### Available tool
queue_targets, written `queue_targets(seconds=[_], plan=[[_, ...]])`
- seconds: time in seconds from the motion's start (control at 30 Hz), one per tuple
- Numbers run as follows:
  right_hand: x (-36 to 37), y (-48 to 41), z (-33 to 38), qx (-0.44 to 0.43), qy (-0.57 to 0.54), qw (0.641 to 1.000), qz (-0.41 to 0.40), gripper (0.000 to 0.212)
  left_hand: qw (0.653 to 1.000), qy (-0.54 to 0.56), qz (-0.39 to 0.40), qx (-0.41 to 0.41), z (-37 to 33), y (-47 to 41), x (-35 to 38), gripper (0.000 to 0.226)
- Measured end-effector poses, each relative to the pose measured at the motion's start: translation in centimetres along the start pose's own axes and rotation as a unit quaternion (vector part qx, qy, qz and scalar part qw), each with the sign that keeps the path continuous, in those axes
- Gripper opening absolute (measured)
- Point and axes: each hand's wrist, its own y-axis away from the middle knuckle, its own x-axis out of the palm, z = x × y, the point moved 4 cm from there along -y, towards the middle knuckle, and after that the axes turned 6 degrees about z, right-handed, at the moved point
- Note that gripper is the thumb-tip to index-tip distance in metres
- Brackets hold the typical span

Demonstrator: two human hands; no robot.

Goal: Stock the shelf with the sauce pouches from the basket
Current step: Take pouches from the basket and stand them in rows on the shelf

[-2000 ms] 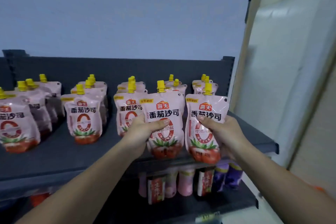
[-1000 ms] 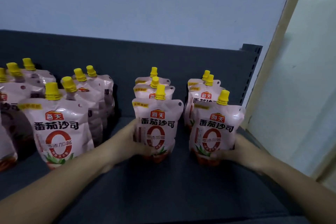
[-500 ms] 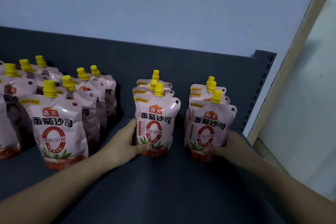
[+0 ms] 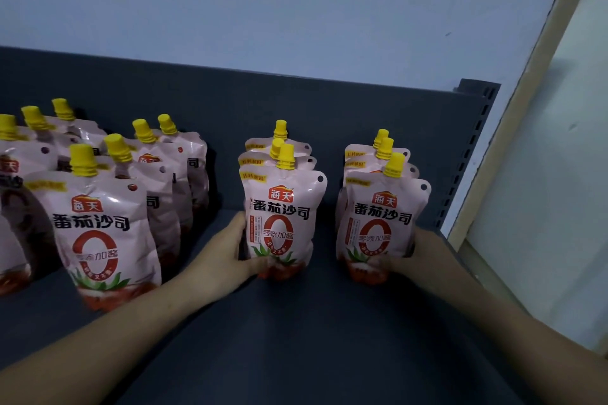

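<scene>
I see the stocked pouch rows standing at left on the shelf. My left hand grips the middle front pouch near its base. The right front pouch is gripped likewise by my right hand. Both pouches stand upright.

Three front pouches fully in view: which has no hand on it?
The left front pouch, nearest the camera. The left hand grips the middle pouch, the right hand the right pouch.
</scene>
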Motion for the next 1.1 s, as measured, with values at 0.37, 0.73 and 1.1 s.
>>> queue_targets(seconds=[0.37,0.73,1.1], plan=[[0.2,1.5,-0.3,0.055,-0.003,0.998,-0.022,0.068,0.998,-0.027,0.016,-0.055,1.1,0.4,-0.2,0.065],[0.0,5.9,4.2,-0.052,0.033,0.978,-0.199,0.023,0.993,-0.015,0.0,-0.113,0.2,1.1,-0.5,0.026],[11.3,2.1,8.4,0.02,-0.068,0.996,0.062,0.068,0.993,0.057,-0.003,-0.099,-2.3,2.6,1.0,0.055]])
